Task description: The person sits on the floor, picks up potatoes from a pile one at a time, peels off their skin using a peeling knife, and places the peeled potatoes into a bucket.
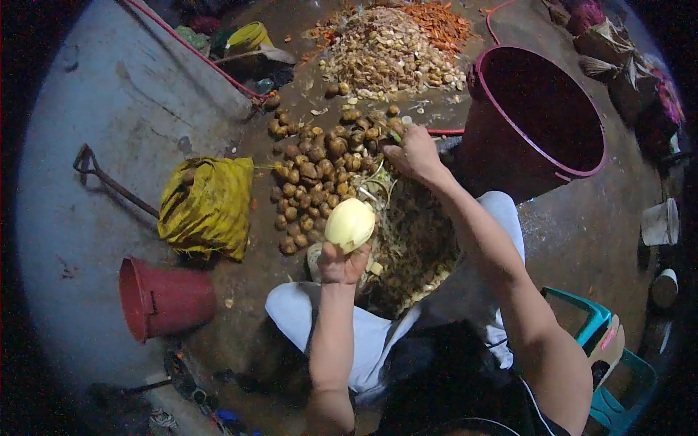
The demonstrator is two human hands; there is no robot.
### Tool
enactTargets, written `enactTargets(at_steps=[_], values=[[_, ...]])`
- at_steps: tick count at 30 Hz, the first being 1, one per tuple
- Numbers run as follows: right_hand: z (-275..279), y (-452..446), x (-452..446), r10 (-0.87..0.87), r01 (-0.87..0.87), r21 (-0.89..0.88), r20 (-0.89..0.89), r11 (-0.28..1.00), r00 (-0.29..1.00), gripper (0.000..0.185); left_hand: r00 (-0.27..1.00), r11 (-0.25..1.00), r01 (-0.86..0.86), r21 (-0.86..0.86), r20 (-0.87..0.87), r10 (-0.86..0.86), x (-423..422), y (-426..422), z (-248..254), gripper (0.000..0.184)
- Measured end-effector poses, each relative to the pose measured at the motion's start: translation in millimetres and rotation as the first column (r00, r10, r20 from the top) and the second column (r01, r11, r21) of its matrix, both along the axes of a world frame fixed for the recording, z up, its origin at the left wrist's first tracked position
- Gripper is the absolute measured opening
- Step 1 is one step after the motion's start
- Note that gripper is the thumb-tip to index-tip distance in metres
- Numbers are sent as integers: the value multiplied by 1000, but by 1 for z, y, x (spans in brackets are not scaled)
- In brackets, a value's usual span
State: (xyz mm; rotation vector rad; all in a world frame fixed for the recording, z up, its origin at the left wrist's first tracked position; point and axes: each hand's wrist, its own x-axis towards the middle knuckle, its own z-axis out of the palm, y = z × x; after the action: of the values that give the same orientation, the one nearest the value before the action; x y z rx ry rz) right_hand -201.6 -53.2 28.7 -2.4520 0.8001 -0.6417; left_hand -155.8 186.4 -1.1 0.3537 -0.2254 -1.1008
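Observation:
My left hand [344, 264] holds a large, smooth, pale yellow peeled root vegetable [350, 224], with the fingers underneath it. Farther forward and to the right, my right hand [417, 154] is closed around a small green-handled tool [395, 136]; its working end cannot be made out. Between and beyond my hands lies a heap of brown, unpeeled round vegetables [309, 171]. A pile of peelings [411, 232] covers the floor in front of my lap, right of the left hand.
A big dark-red tub [502, 131] stands at my right. Pale scraps [389, 51] and orange peelings [440, 25] are heaped farther back. On the left are a yellow sack [207, 207], a shovel handle [120, 185] and a red bucket [174, 298]. A teal stool [618, 385] sits behind right.

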Motion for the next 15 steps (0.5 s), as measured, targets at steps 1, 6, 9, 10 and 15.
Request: enactTargets(at_steps=[1,6,9,10,15], values=[[3,5,0,65,-69,38,105,997,992,34,997,997,-70,-28,42,72,-4,-7,10,94],[62,41,-24,175,-173,-58,19,983,984,33,876,941,-339,3,366,315,-10,-12,16,91],[1,0,-2,-62,60,58,44,997,997,30,964,975,-222,-3,153,219,-11,-11,22,88],[5,3,-2,-66,63,57,49,996,997,30,969,976,-219,3,115,217,-11,-8,19,88],[59,41,-22,155,-153,-42,47,987,987,30,938,928,-327,179,185,295,-11,-1,-5,90]])
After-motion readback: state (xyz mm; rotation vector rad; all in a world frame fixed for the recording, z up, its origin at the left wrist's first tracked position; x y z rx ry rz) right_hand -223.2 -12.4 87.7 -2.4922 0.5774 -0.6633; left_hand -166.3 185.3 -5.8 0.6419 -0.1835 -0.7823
